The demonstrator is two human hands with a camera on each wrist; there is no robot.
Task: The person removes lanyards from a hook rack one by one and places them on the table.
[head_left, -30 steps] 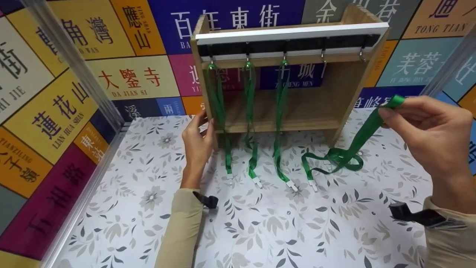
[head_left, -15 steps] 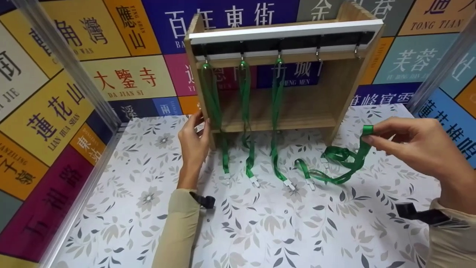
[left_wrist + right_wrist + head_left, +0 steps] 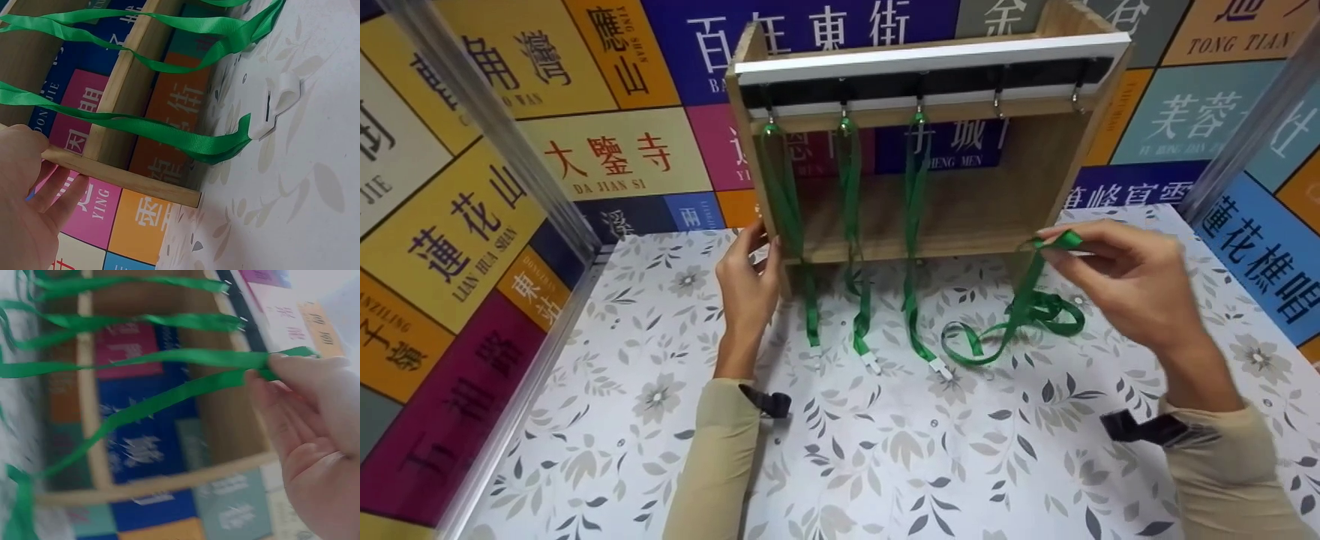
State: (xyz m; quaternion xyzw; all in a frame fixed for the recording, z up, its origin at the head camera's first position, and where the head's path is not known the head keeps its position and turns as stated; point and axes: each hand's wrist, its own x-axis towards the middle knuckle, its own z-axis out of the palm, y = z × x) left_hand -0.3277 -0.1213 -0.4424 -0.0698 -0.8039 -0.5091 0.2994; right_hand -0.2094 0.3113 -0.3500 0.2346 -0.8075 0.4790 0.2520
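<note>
My right hand (image 3: 1132, 274) pinches the looped end of a green lanyard (image 3: 1024, 292) between thumb and fingertips, in front of the rack's lower right corner. The rest of that lanyard trails down to the table in loose curls. My left hand (image 3: 748, 281) grips the left side panel of a wooden rack (image 3: 982, 247), thumb at the front edge and fingers behind. From the rack's left hooks hang a first lanyard (image 3: 784, 191), a second lanyard (image 3: 849, 180) and a third lanyard (image 3: 915, 187). A white plastic clip (image 3: 273, 112) ends one of them in the left wrist view.
Two bare hooks, a fourth hook (image 3: 998, 101) and a fifth hook (image 3: 1077, 99), hang at the rack's right. The table (image 3: 870, 465) has a leaf-patterned white cover. A colourful wall with printed characters (image 3: 622, 154) stands behind, with clear posts at the corners.
My right hand has come left from the far right, first dropping, then rising slightly, bringing the lanyard loop closer to the rack. The left hand keeps its hold on the side panel.
</note>
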